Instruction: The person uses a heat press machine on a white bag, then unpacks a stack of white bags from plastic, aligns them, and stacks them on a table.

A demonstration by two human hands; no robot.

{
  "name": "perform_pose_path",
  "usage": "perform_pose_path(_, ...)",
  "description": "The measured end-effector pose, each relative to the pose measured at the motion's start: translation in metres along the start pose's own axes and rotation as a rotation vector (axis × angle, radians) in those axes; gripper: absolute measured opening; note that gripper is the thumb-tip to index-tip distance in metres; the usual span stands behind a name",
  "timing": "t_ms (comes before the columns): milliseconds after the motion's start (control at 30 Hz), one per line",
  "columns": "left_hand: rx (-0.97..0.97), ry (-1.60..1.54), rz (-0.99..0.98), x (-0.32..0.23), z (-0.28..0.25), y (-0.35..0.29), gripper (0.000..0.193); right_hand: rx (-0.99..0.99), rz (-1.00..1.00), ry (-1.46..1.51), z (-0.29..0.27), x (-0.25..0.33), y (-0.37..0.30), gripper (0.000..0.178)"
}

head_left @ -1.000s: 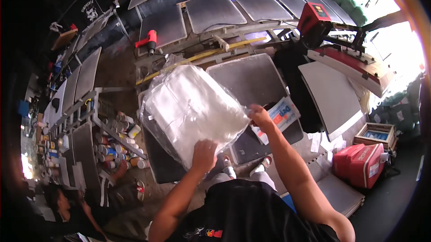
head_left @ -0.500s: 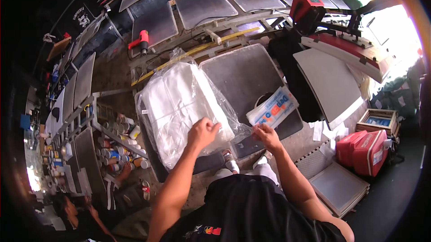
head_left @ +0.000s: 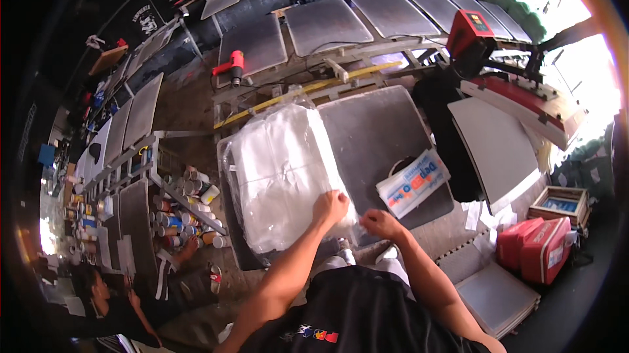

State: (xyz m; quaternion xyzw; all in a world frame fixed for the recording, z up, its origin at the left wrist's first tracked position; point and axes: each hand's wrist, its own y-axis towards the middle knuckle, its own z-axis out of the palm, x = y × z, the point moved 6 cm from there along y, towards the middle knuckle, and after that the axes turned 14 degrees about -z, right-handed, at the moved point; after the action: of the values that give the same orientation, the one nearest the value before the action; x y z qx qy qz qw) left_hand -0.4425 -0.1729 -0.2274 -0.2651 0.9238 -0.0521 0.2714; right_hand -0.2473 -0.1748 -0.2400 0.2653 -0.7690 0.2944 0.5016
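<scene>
A clear plastic bag (head_left: 237,218) with a stack of white folded fabric (head_left: 282,176) inside lies flat on the left one of two dark boards. My left hand (head_left: 331,207) is closed at the bag's lower right corner, fingers curled on the plastic. Just to its right, my right hand (head_left: 381,224) pinches the loose end of the same bag. The fingertips of both hands are partly hidden. Beyond my right hand, a white plastic packet with blue and orange print (head_left: 414,184) rests tilted on the right dark board (head_left: 373,123).
A red heat gun (head_left: 232,68) lies on a board at the far left. At right stands a heat press (head_left: 517,104) with a red control box. Red cases (head_left: 537,248) and stacked framed screens (head_left: 498,297) sit lower right. Paint jars (head_left: 190,212) and another person (head_left: 108,297) are at left.
My left hand has moved right from over the fabric to the bag's corner, close to my right hand. The loose plastic on the right is drawn in. The whole view has shifted.
</scene>
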Motion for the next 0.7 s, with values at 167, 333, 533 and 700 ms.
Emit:
perform_pose_path(167, 0.077, -0.29, 0.225, 0.022, -0.088, -0.065, 0.021, 0.042, 0.167, 0.223, -0.005, -0.014, -0.023, 0.039)
perform_pose_path(333, 0.39, -0.263, 0.319, 0.079, -0.161, -0.132, 0.021, -0.255, 0.146, 0.648, -0.038, 0.006, 0.044, 0.071)
perform_pose_path(533, -0.203, -0.126, -0.33, 0.27, -0.176, -0.211, 0.022, -0.131, -0.062, -0.326, -0.036, -0.014, 0.154, 0.071)
perform_pose_path(700, -0.604, -0.417, -0.674, 0.35, -0.127, -0.229, 0.085, 0.352, -0.235, -0.453, 0.062, -0.085, 0.154, 0.046)
